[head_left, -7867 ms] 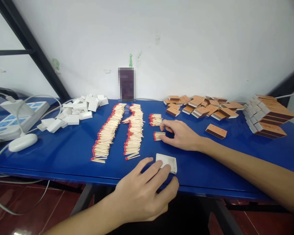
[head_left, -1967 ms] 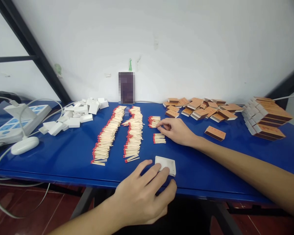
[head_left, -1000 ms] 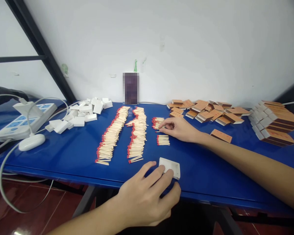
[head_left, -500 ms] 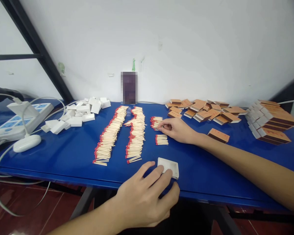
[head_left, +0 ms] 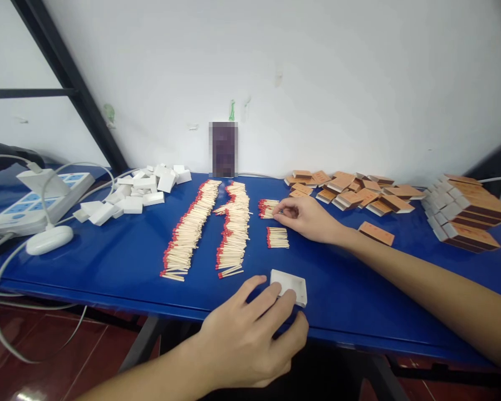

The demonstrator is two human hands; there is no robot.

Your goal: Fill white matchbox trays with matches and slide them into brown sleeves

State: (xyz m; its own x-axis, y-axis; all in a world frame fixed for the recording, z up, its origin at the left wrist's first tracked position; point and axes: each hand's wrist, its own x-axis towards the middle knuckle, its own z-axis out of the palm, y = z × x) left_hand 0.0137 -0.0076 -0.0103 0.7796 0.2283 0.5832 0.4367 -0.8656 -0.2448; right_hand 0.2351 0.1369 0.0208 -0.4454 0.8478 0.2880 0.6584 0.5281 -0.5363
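Observation:
My left hand [head_left: 254, 328] is at the front edge of the blue table, palm down, its fingers on the near side of a white matchbox tray [head_left: 290, 281]. Farther back, my right hand [head_left: 311, 219] has thumb and forefinger pinched at the stick ends of a small group of matches [head_left: 268, 209]; the fingertips partly hide what is between them. A second small group of matches [head_left: 278, 238] lies just in front of it. To the left run two long rows of red-headed matches, one farther left [head_left: 187, 231] and one nearer [head_left: 234, 234].
White trays [head_left: 144, 186] are heaped at the back left, near a power strip [head_left: 45, 200] and cables. Orange matchbox sleeves [head_left: 350, 186] lie piled at the back right. One matchbox [head_left: 376, 233] lies by my right forearm; stacked matchboxes [head_left: 471, 209] stand far right.
The whole view has shifted slightly. My right hand stays pinched by the upper group of matches, with its fingertips slightly farther back. My left hand and the tray look unchanged.

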